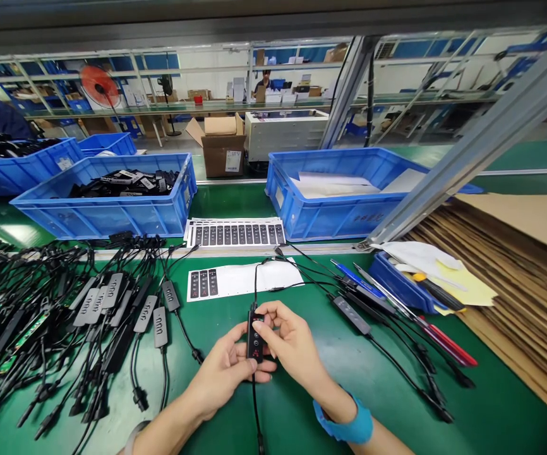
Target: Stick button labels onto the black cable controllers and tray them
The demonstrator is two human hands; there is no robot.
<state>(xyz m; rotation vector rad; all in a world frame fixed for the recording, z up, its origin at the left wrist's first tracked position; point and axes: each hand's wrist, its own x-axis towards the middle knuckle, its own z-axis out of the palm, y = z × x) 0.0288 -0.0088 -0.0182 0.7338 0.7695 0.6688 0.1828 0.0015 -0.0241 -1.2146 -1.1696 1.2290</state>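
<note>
Both hands on the inline cable controller (255,335). Black module, button face up, long axis near vertical in view, far end pointing away from the person, over the middle of the tabletop (302,404), which is green. Its black cable (256,284) runs off both ends, toward the far side and down toward the person.

Left hand (223,373) is curled, cradling the module from the left and below. Right hand (292,338) is closed on its far end in a pinch. Blue wrist strap (344,420) on the right wrist.

Just beyond: white sheet with black labels (242,281). Left of the hands: large pile of black cable assemblies (31,328) with grey controllers and green circuit boards. Right: a looser bunch of controller cables (352,315), then red-handled screwdrivers (448,341) and a blue tray (396,281) with papers.

Farther: stack of label sheets (234,232) on the bench edge, between two blue bins. Left bin (103,221) holds black cable parts; right bin (330,218) holds white paper. Cardboard sheets (491,278) sit far right.

Beyond the line: cardboard box (223,155), orange fan (99,86), shelving, and a co-worker (264,82) in the distance.
</note>
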